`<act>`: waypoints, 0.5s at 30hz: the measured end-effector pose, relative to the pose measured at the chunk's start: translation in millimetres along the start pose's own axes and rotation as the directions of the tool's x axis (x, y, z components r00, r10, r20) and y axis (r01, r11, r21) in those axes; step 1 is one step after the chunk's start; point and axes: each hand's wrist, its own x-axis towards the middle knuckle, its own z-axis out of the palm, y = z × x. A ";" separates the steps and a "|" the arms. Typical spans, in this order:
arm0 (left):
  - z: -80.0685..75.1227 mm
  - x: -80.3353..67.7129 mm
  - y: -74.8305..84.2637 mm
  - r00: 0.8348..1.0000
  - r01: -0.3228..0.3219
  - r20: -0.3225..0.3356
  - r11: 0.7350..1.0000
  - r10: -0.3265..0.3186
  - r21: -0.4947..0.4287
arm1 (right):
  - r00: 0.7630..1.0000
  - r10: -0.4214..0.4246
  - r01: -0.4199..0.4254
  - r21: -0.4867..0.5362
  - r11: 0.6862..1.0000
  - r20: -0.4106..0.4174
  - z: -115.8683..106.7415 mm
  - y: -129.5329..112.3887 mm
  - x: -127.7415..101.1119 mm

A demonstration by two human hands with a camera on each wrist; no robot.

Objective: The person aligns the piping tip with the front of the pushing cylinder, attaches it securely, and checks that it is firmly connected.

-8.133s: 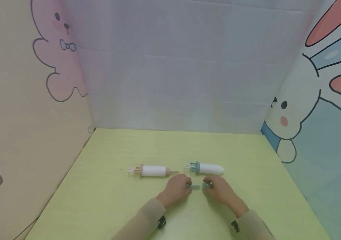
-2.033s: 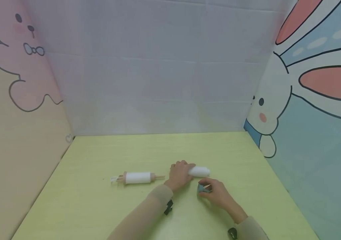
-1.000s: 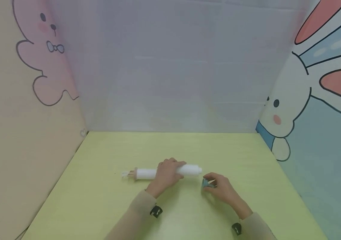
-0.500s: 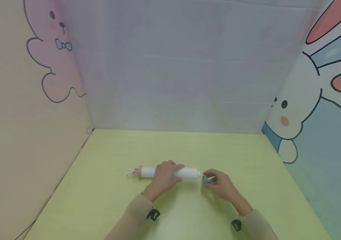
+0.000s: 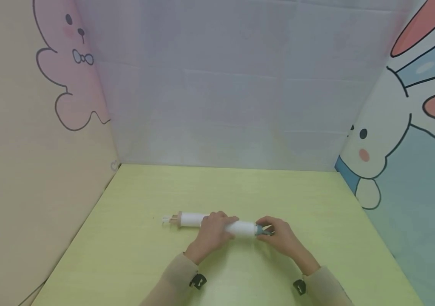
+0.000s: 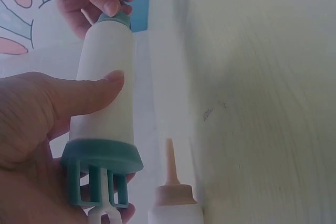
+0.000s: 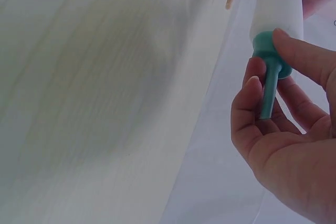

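Observation:
My left hand (image 5: 210, 233) grips a white-barrelled syringe (image 5: 245, 228) with a teal collar (image 6: 102, 156) and a white plunger, its thumb lying across the barrel in the left wrist view. At the barrel's far end, my right hand (image 5: 280, 237) pinches a teal nozzle (image 7: 270, 85) between thumb and fingers. The nozzle's wide base meets the barrel end, and its thin spout points away from the barrel. Behind my left hand lies a second syringe (image 5: 191, 219), white with peach-pink ends; the head view hides its nozzle (image 6: 170, 177), which shows in both wrist views.
Both hands work over a pale yellow-green table (image 5: 144, 263). A plain whitish curtain (image 5: 217, 85) rises behind its far edge. Cartoon-printed panels stand at the left and right sides, with a rabbit (image 5: 374, 140) on the right one.
Earlier the teal syringe lay on the table and both hands were at small teal pieces. My left hand then took the syringe; its end has now come against the nozzle in my right hand.

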 end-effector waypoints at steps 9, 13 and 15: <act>5.1 -3.0 1.0 1.000 -0.023 -0.019 1.000 0.023 -0.003 | 0.999 0.027 -0.027 0.014 1.000 -0.021 2.9 4.9 -2.5; 8.9 -3.5 0.9 0.998 -0.045 -0.052 0.999 0.046 0.006 | 0.999 0.025 -0.024 0.028 0.999 -0.031 2.2 7.2 -4.0; 10.2 -3.2 1.4 0.997 -0.051 -0.058 0.999 0.052 0.010 | 0.999 0.021 -0.020 0.049 0.999 -0.028 0.8 7.2 -4.6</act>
